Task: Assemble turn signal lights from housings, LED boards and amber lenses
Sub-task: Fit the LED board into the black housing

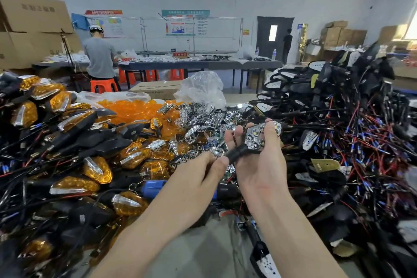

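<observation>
Housing (259, 136) sits gripped in curled right hand (261, 170), left hand (196, 178) pinching its black stalk (240, 154).

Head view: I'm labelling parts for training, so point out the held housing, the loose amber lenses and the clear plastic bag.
housing (253, 137), head view, on its chrome reflector face.
amber lenses (133, 111), head view, middle of the loose pile.
plastic bag (203, 88), head view, its crumpled front.

The held black plastic housing (239, 153) carries a shiny silver reflector (255, 136) patterned with round cells. The heaped assembled lights (97, 169) show amber honeycomb-patterned faces with clear silvery strips on black bodies. The loose translucent lenses (135, 108) are bright orange, the tangled wires (361, 142) red, blue and black, the plastic stools (103, 84) orange
</observation>
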Demonstrator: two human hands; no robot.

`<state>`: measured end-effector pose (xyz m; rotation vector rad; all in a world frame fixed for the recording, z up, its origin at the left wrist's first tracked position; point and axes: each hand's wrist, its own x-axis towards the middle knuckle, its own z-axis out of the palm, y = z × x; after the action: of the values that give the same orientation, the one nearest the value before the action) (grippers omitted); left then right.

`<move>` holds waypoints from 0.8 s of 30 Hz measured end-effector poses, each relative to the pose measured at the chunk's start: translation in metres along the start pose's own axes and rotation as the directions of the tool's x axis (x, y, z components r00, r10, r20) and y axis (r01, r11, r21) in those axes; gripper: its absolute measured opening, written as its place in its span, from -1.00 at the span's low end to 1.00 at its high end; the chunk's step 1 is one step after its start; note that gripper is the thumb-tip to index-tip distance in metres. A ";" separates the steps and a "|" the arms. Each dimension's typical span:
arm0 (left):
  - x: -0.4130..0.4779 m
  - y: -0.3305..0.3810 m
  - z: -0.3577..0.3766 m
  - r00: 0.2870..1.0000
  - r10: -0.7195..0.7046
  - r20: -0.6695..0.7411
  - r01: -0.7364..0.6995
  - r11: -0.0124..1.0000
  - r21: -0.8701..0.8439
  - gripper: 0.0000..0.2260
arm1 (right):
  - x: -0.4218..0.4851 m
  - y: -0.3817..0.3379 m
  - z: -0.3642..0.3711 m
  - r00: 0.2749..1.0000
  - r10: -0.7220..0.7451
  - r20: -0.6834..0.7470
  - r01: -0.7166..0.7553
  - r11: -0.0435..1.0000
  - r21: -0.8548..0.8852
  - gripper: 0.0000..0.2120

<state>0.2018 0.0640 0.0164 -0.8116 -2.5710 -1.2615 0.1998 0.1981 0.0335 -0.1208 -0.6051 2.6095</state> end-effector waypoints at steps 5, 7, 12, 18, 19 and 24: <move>-0.002 0.005 -0.001 0.998 0.045 0.054 -0.048 0.997 0.055 -0.61 | -0.002 0.000 -0.004 0.999 -0.033 0.026 0.034 0.998 -0.053 -0.80; -0.003 0.007 0.001 0.997 0.062 0.046 -0.064 0.998 0.030 -0.64 | -0.003 0.001 -0.005 0.998 -0.045 0.034 0.047 0.996 -0.075 -0.78; -0.002 0.003 0.002 0.999 -0.006 0.046 0.009 0.998 -0.066 -0.73 | -0.006 0.006 -0.008 0.999 -0.028 0.046 0.032 0.996 -0.084 -0.52; -0.001 0.006 0.000 0.996 -0.017 0.085 0.022 0.998 -0.057 -0.67 | -0.005 0.005 -0.014 0.999 0.012 0.053 -0.009 0.998 -0.058 -0.48; -0.001 0.006 0.001 0.997 -0.019 0.080 0.024 0.998 -0.061 -0.66 | -0.006 0.005 -0.014 0.999 0.007 0.044 -0.004 0.998 -0.063 -0.48; 0.000 0.009 0.003 0.997 -0.009 0.077 0.016 0.997 -0.082 -0.66 | -0.004 0.002 -0.010 0.996 -0.065 0.053 0.068 0.997 -0.049 -0.62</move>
<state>0.2072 0.0706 0.0205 -0.8771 -2.6018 -1.3742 0.2046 0.1986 0.0231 -0.0485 -0.6817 2.5407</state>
